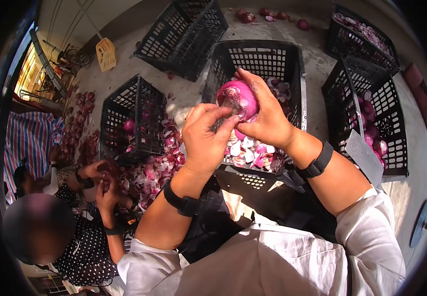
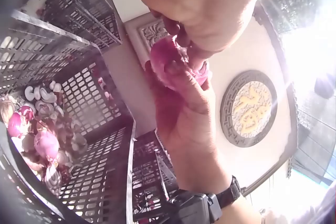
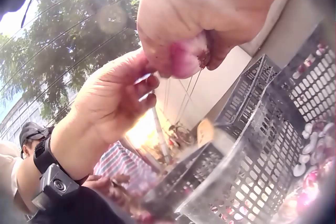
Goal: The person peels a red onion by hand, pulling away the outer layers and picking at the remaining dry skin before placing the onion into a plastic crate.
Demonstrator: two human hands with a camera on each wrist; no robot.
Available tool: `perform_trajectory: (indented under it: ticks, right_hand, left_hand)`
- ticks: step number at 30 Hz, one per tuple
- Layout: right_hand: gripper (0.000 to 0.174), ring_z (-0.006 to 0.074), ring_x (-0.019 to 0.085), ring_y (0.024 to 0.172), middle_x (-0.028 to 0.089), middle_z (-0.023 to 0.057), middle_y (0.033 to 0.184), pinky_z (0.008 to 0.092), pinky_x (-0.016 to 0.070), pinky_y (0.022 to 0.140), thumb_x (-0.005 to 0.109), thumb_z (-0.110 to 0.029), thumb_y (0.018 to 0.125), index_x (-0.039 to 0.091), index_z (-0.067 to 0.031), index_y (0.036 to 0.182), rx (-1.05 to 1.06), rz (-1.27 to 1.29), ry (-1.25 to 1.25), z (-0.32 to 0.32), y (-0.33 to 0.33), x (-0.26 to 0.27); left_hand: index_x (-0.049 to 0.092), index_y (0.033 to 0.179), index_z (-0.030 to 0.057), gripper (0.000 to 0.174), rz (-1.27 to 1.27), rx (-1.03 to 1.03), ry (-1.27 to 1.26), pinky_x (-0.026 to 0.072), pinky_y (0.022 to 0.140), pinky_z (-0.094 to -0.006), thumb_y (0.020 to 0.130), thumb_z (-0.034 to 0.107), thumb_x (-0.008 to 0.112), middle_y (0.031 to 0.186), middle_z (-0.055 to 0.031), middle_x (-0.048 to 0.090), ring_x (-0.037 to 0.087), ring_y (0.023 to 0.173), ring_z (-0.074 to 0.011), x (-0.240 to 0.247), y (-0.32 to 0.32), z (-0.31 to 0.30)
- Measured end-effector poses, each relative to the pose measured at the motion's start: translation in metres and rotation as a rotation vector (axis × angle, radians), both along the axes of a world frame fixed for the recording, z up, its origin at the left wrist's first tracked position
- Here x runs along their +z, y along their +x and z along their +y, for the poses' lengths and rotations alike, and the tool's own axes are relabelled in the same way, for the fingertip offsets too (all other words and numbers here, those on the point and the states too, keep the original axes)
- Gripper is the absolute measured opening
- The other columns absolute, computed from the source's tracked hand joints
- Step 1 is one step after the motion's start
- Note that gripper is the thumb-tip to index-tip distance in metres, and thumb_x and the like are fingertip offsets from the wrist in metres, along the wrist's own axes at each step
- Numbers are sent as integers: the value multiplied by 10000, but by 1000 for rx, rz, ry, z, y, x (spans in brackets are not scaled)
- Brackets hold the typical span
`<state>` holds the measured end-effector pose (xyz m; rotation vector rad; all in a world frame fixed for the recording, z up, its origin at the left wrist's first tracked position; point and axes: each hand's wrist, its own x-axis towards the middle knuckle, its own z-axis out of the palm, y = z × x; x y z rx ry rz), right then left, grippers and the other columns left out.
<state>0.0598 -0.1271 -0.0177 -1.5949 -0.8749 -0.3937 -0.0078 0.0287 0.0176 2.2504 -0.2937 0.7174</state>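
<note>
A large purple-red onion (image 1: 243, 97) is gripped by my right hand (image 1: 271, 114) above a black crate (image 1: 300, 98) in the head view. My left hand (image 1: 204, 140) comes from the left, with thumb and index finger pinching skin at the onion's near side. In the left wrist view, my right hand (image 2: 186, 116) cups the onion (image 2: 167, 61) from below, and my left hand (image 2: 202, 8) covers its upper side. The right wrist view has the onion (image 3: 185, 58) under my right hand (image 3: 205, 3), with my left hand (image 3: 107, 100) beside it, fingers bent.
Peeled skins (image 1: 245, 153) and onion pieces lie in the crate below. Another crate (image 1: 119, 116) with onions stands left, one (image 1: 184, 37) beyond, and others (image 1: 393, 128) right. Loose skins (image 1: 156, 175) cover the floor at left, where another person's hands (image 1: 106, 185) work close by.
</note>
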Motion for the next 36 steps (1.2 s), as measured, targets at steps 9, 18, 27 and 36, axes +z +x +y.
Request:
perform_trajectory:
  ticks: [9, 18, 27, 36]
  right_hand:
    - [930, 390, 402, 1271, 414, 243, 1335, 401, 326, 1093, 733, -1, 578, 313, 28, 1408, -6, -76, -49, -2, -2, 1]
    - [931, 392, 398, 1272, 409, 243, 1337, 406, 336, 1087, 737, 0, 578, 317, 18, 1408, -22, -111, -60, 1, -3, -1]
    - [946, 408, 421, 1237, 408, 239, 1317, 402, 386, 1046, 743, 25, 568, 319, -3, 1413, -81, -148, -109, 2, -5, 0]
    - [911, 424, 439, 1203, 410, 249, 1296, 410, 412, 1014, 700, 62, 566, 335, -6, 1398, -116, -149, -138, 5, -10, 3]
  left_hand:
    - [674, 855, -7, 136, 159, -118, -137, 454, 681, -247, 748, 42, 742, 828, -56, 613, 561, 744, -131, 9, 0, -1]
    - [663, 850, -4, 119, 183, -129, -207, 443, 682, -235, 756, 22, 731, 807, -36, 601, 549, 741, -106, 4, 0, 1]
    - [703, 831, -6, 116, 192, -23, -249, 477, 666, -265, 751, 65, 747, 768, -72, 637, 602, 715, -159, 3, 1, 1]
    - [697, 835, -32, 84, 313, -25, -301, 457, 657, -221, 784, 23, 735, 784, -34, 642, 576, 714, -85, 0, 0, 2]
